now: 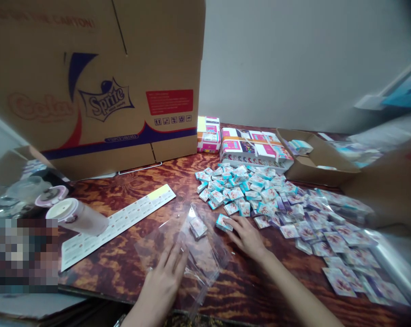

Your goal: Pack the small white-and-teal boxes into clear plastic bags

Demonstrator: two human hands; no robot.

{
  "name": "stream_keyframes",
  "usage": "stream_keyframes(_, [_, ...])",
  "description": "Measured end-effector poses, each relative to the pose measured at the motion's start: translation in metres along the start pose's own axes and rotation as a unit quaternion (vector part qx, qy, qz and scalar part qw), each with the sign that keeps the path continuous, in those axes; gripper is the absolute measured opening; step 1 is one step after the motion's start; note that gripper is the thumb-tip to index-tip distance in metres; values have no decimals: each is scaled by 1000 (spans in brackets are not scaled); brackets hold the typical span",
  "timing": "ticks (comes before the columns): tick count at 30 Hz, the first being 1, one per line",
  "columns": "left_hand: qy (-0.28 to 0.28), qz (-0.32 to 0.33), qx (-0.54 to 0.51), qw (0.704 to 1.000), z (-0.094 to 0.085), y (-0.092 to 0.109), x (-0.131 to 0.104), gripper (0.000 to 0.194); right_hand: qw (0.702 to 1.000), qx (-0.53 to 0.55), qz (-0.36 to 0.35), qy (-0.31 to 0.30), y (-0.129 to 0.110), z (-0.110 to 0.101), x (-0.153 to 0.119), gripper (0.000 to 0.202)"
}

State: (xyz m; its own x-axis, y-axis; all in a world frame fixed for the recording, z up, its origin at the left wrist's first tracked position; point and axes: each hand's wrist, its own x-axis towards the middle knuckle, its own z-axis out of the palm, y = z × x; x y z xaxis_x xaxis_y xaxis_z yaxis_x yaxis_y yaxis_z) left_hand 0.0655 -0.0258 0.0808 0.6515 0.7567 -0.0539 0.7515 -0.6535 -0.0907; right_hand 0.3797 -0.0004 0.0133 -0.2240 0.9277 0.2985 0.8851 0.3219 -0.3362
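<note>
My left hand lies palm down with its fingers stretched out on the left edge of a clear plastic bag. One small printed box sits on or inside the upper part of the bag; I cannot tell which. My right hand is closed on a small blue-and-white box at the near side of a pile. That pile of blue-and-white boxes spreads behind my right hand. Purple-and-white boxes lie to its right.
A large cardboard carton stands at the back left. A cup rests by a printed label strip. Taped printed bundles and an open cardboard box are at the back. Clear plastic wrap lies at the right.
</note>
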Motion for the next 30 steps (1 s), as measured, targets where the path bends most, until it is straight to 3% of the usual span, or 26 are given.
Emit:
stream_keyframes(8, [62, 13, 22, 998, 3, -2, -6, 64, 999, 42, -1, 34, 9, 13, -9, 40])
stream_keyframes(17, [88, 11, 40, 995, 5, -1, -8, 63, 997, 50, 2, 54, 13, 31, -18, 41])
stream_keyframes(25, [59, -13, 25, 998, 6, 2, -10, 67, 997, 68, 10, 32, 13, 25, -16, 48])
stream_keyframes(30, [42, -12, 26, 999, 6, 3, -9, 64, 996, 78, 12, 44, 11, 22, -15, 41])
